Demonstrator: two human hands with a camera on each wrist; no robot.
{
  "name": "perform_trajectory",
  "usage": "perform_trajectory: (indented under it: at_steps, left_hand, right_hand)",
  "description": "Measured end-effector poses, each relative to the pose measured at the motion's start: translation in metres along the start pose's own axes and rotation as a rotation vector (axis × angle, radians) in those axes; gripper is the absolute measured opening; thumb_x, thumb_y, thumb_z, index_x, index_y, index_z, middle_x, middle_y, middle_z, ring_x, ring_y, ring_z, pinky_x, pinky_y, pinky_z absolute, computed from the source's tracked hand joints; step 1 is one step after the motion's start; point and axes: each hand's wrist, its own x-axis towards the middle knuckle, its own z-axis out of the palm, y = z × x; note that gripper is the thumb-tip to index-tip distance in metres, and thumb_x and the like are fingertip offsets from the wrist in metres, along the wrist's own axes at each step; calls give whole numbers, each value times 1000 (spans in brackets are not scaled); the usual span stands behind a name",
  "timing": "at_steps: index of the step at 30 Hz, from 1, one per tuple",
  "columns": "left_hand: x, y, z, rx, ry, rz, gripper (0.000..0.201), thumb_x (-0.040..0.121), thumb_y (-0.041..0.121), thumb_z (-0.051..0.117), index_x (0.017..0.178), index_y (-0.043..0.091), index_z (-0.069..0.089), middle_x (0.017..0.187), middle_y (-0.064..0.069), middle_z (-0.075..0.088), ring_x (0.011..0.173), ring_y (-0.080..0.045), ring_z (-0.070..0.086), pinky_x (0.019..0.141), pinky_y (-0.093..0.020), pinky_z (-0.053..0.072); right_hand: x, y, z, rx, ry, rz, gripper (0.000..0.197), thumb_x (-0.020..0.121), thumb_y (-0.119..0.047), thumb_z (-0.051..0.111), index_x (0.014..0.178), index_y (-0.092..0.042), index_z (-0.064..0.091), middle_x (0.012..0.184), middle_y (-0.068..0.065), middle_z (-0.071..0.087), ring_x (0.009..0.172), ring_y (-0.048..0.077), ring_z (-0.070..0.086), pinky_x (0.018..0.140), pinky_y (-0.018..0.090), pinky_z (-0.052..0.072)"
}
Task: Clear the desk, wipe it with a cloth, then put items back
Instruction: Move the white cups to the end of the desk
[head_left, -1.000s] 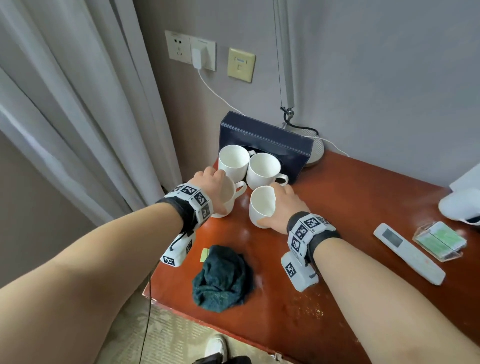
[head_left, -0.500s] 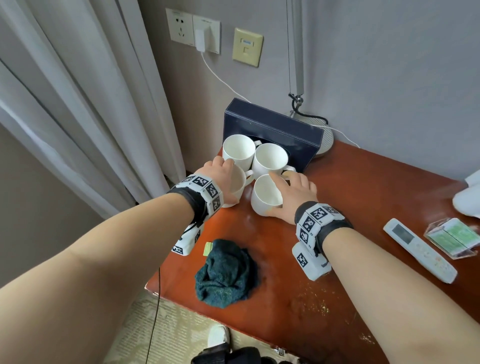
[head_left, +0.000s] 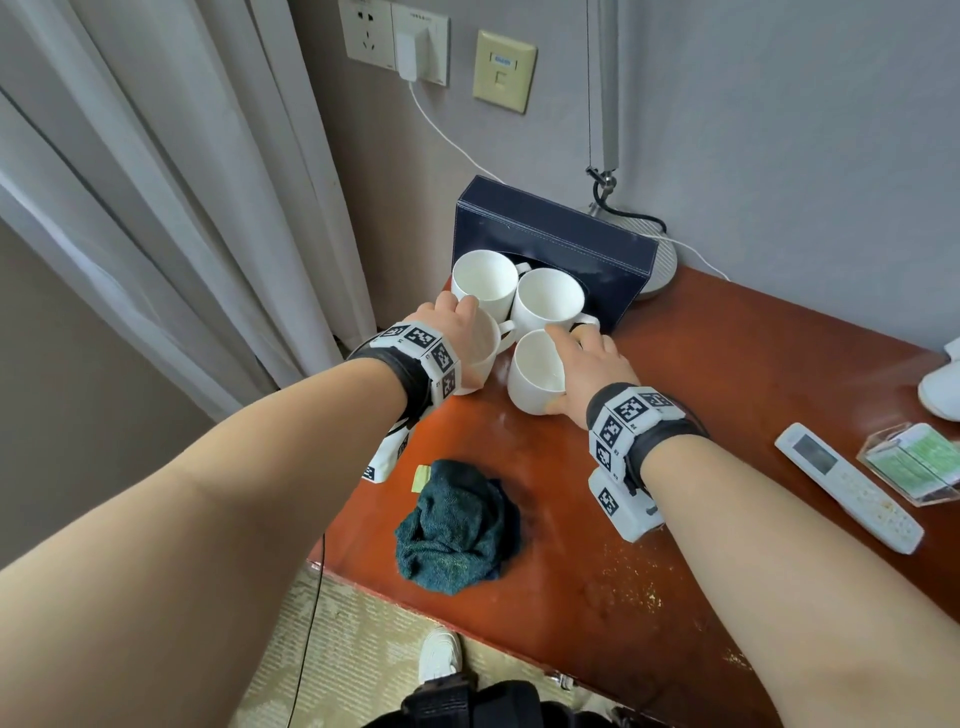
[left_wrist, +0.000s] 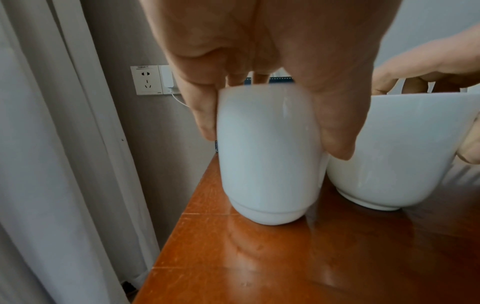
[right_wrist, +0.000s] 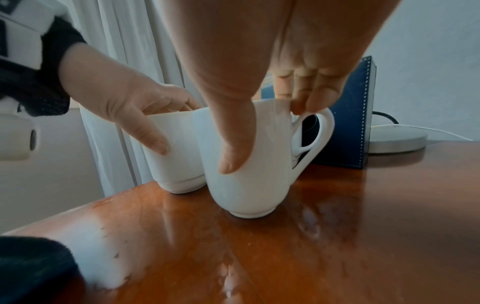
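Observation:
Several white mugs cluster at the back left corner of the red-brown desk (head_left: 701, 374). My left hand (head_left: 465, 325) grips the front left mug (head_left: 480, 364) from above, thumb and fingers down its sides (left_wrist: 267, 154). My right hand (head_left: 582, 358) grips the front right mug (head_left: 532, 374) by its rim, thumb on the wall and fingers near the handle (right_wrist: 249, 164). Both mugs stand on the desk and touch each other. Two more mugs (head_left: 480, 280) (head_left: 548, 301) stand just behind. A crumpled dark green cloth (head_left: 457, 530) lies near the front edge.
A dark blue box (head_left: 561, 244) stands on edge behind the mugs, with a lamp base (head_left: 662, 265) beside it. A white remote (head_left: 847, 493) and a clear card holder (head_left: 914, 462) lie at the right. Curtains hang left of the desk edge.
Both hands have carried their mugs back across the desk, up against the two rear mugs. The cloth has not moved.

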Motion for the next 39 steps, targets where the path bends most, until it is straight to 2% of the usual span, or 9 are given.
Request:
perform_trajectory:
  at_steps: [6,10,20,25,28,31,35,39]
  left_hand:
    - [0,4,-2,12,-26,-10,82,79,31,67,144,21,17,138,-7,32,123,-28,42,92,-41,44]
    - [1,4,-2,25,-35,-17,83,79,30,67,144,23,15,139,-7,31,124,-29,41,93,-42,44]
    - [3,4,0,7,-26,-4,84,80,30,68,145,22,14,141,-8,30,126,-28,38,97,-41,42]
    - [3,5,8,-33,-4,-40,92,78,28,69,146,25,8,146,-4,22,134,-26,28,105,-41,35]
    - [-1,8,7,-18,42,-26,102,73,37,75,147,26,6,152,-7,14,141,-28,16,115,-41,19]
    - [-11,13,0,3,107,33,104,70,46,76,147,25,8,154,-9,11,144,-28,9,118,-42,7]
    - [-23,29,-14,-15,169,115,102,72,49,72,148,26,8,153,-8,12,143,-27,10,119,-42,10]
    - [-37,66,-30,-61,223,222,92,78,45,69,148,26,11,154,-5,12,143,-26,11,117,-38,16]
  right_hand:
    - [3,-3,-2,-28,-22,3,87,75,-23,74,143,-25,21,138,10,27,128,28,31,92,36,40]
    - [6,-5,-3,-37,-35,8,88,75,-23,75,144,-25,20,139,11,25,130,28,29,89,36,43]
    - [6,-5,-2,-21,-35,11,89,76,-23,74,145,-26,17,141,11,23,132,28,26,92,37,43]
    - [-1,-3,-4,-36,-43,-11,94,78,-30,71,148,-27,10,144,10,24,132,29,29,104,39,31]
    - [-9,2,-8,-10,-52,-6,103,76,-38,72,149,-30,-1,148,9,19,133,29,29,108,38,26]
    - [-21,14,-18,-7,-8,11,102,79,-43,69,149,-30,-3,151,7,17,135,28,28,109,38,25]
    - [-40,37,-37,-29,43,61,96,81,-48,63,149,-32,-3,155,5,11,139,27,20,111,41,22]
    - [-64,59,-56,-20,82,103,91,84,-50,59,149,-34,-3,157,3,4,144,26,7,114,45,14]
